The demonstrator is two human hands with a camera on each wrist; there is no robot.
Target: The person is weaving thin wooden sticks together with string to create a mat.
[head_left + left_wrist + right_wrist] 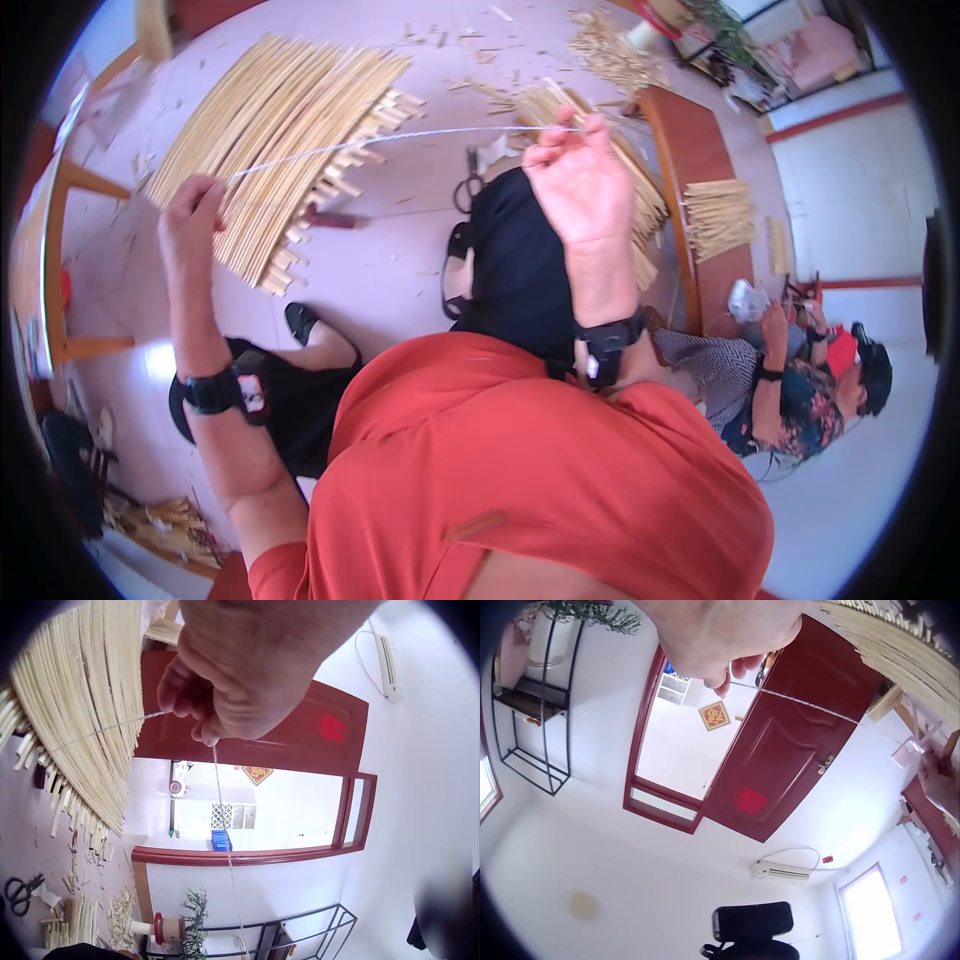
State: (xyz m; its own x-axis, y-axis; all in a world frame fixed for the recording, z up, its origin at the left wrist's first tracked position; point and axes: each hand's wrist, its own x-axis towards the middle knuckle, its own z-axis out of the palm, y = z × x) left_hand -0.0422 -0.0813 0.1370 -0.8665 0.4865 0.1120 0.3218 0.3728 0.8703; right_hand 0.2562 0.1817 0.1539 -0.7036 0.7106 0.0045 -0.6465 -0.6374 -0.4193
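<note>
A thin white string (400, 135) is stretched between my two raised hands, passing above a mat of pale, slender sticks (285, 125) on the floor. At its left end my left hand (192, 222) pinches it between thumb and curled fingers. My right hand (588, 185), palm turned up, pinches the other end at its fingertips. In the left wrist view one length of string (105, 729) runs from that hand across the sticks, and another hangs down from the fingers. The right wrist view shows my right hand (724, 634) at the top, with the string leading away toward the left hand.
Black scissors (466, 190) lie on the floor beside the mat. More sticks (645, 185) are piled by my right leg, and a bundle (718, 220) rests on a reddish-brown board (690, 130). Another person (800, 400) sits at the right. Wood scraps litter the floor.
</note>
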